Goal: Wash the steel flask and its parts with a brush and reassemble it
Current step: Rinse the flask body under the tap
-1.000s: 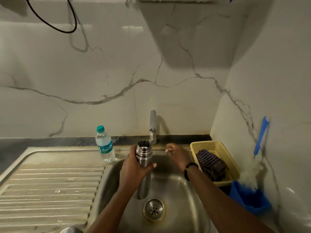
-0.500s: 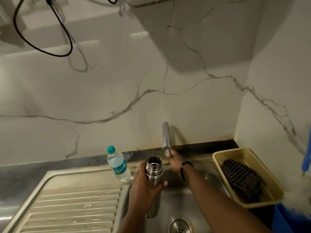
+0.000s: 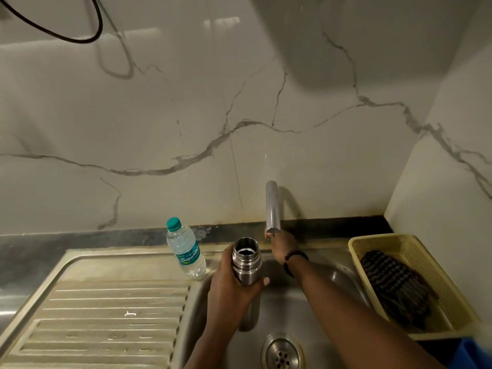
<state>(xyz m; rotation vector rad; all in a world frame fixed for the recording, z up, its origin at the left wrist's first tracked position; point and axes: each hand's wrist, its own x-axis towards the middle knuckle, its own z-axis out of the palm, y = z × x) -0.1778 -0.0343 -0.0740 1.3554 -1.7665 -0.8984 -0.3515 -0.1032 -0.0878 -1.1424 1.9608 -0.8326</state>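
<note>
Left hand (image 3: 234,288): wrapped round flask body, thumb across front, firm hold.
Right hand (image 3: 283,246): at tap base just under spout tip; fingers hidden behind it, can't tell if curled on a knob or loose.
Flask (image 3: 246,265): steel, cap off, mouth up, long axis near upright, bottom end down inside sink bowl.
Tap (image 3: 272,206): spout points down; no water stream visible.
Key relation: flask mouth sits just left of and a little nearer than spout tip, not under it. Left hand carries it, so a small shift right and back would put mouth under the spout.
Flask contents: dark inside with a bright ring, maybe some water, not sure.
Sink (image 3: 319,302): bowl holds only flask bottom and drain (image 3: 282,354).
Basket (image 3: 415,249): yellow, right of sink, holds dark checked cloth (image 3: 394,286).
Bottle (image 3: 186,249): plastic, capped, clear liquid, on drainboard edge just left of flask.
Brush, cap: none in view.
Stage guess: early, about to run water for rinse.
Risk: wet steel may slip in a one-hand grip.
</note>
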